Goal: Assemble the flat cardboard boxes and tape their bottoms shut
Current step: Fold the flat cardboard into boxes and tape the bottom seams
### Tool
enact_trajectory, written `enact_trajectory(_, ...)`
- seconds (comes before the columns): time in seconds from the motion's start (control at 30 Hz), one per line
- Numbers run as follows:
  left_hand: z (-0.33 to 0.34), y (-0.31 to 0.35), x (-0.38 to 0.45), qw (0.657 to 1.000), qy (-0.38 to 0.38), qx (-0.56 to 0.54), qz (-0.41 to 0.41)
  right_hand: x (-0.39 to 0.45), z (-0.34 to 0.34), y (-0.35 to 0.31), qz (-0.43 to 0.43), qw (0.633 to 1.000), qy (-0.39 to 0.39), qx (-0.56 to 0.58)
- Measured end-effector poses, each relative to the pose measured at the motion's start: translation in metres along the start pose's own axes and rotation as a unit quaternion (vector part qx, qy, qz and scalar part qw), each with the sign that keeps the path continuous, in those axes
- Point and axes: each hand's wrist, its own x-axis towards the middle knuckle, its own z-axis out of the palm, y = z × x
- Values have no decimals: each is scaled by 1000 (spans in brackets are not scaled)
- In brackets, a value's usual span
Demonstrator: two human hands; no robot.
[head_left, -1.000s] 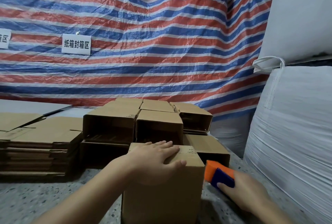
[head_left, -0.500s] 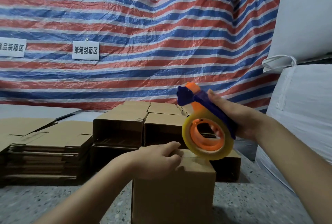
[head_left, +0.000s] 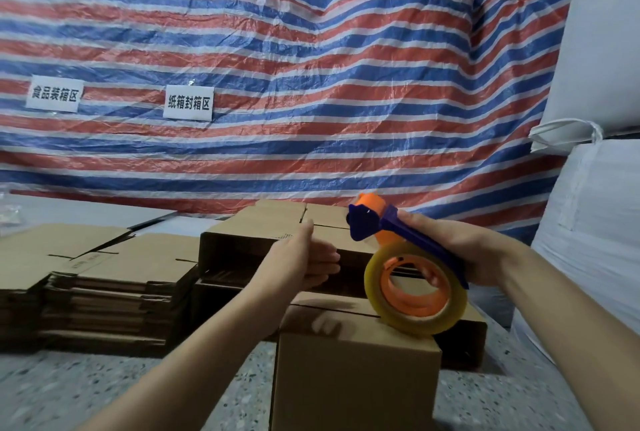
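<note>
Stack of flattened brown cardboard boxes point(head_left: 93, 278) waits at left; the left hand point(head_left: 301, 262) hovers open, fingers straight, holding nothing, above the upright brown cardboard box point(head_left: 356, 375); the right hand point(head_left: 446, 250) grips the blue-and-orange tape dispenser with its clear roll point(head_left: 412, 278), roll touching the box top – best press the 2 flaps flat first, then pull tape straight along the seam – overlapping both ends
</note>
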Motion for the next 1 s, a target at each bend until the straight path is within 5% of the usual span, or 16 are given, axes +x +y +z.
enact_trajectory(0.33,4,20,-4,996,-26,47,-67,10,3,-8,3,998,-30,-61)
enact_trajectory(0.53,4,25,-7,998,44,55,-4,11,4,-13,0,997,-42,-62)
enact_trajectory(1.0,8,24,-8,998,55,15,-12,11,4,-13,12,997,-30,-65)
